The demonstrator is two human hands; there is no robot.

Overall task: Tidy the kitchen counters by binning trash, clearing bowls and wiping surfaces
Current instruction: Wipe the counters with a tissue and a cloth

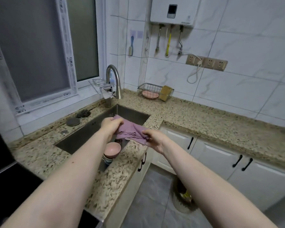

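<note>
Both forearms reach over the counter; left hand and right hand each pinch the purple cloth above the sink. Stacked bowls sit below, a faucet behind, and a trash bin on the floor.

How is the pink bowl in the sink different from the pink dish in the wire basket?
The pink bowl is deep and sits atop stacked bowls inside the sink; the pink dish is shallow and flat, lying in the wire basket on the counter. The bowl is near the hands, the dish by the wall. Both are pale pink.
</note>
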